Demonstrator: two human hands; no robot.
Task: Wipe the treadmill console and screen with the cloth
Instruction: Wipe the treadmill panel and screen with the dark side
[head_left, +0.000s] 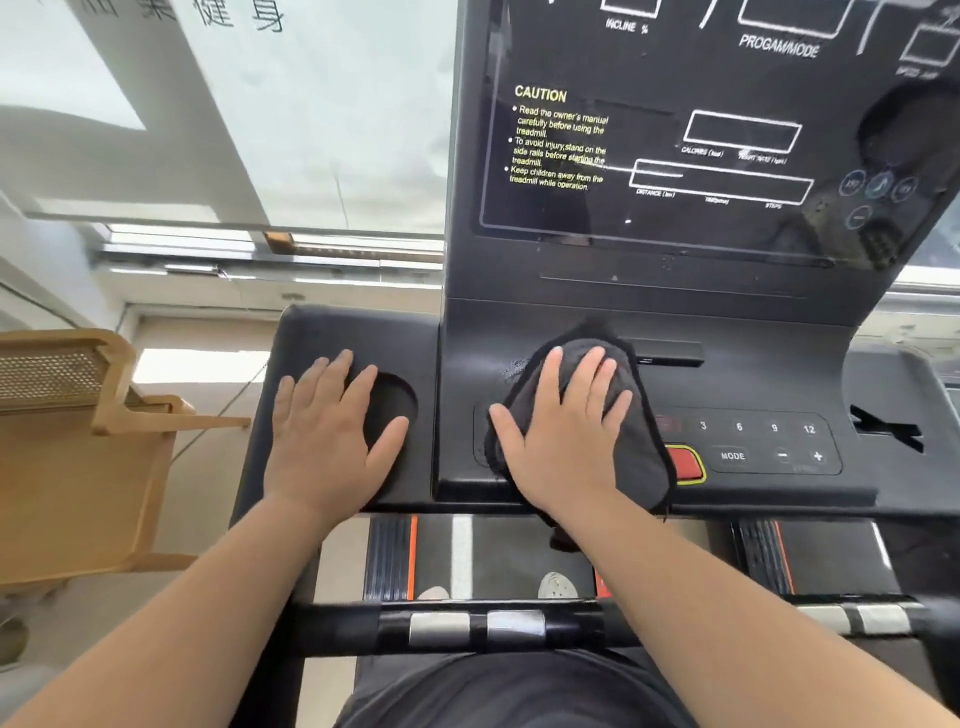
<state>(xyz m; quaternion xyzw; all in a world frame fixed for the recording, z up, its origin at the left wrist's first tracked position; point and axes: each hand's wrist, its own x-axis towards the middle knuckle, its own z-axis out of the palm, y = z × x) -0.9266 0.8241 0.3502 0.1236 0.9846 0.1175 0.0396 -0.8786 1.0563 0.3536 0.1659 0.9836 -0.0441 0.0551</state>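
down at the treadmill console (467, 332), the right hand (563, 441) lay flat and open, fingers spread, pressing a dark cloth (641, 457) onto the sloped black panel just left of the button strip. the cloth was bunched under the palm, its far edge reaching up past the fingertips toward a narrow slot (665, 351) and its near corner hanging over the console's front lip. a red button with a yellow rim (685, 464) peeked out from beside the cloth's right edge, touching it, and farther right sat the mode key (732, 456) with the numbers 3, 6, 9 and 12 printed above the row. the left hand (324, 441) rested open and palm-down on the console's left wing, holding nothing, its fingers lying partly across the rim of a round cup recess (392, 410). above both hands the glossy dark screen (727, 156) stood tilted back, well apart from the cloth, showing a yellow caution notice (558, 140) at its left and white outlined display boxes across the middle. a black handlebar with silver sensor plates (478, 626) crossed below the forearms, and the walking belt (498, 556) showed beneath it. a wooden cart (78, 441) stood off to the left of the machine.
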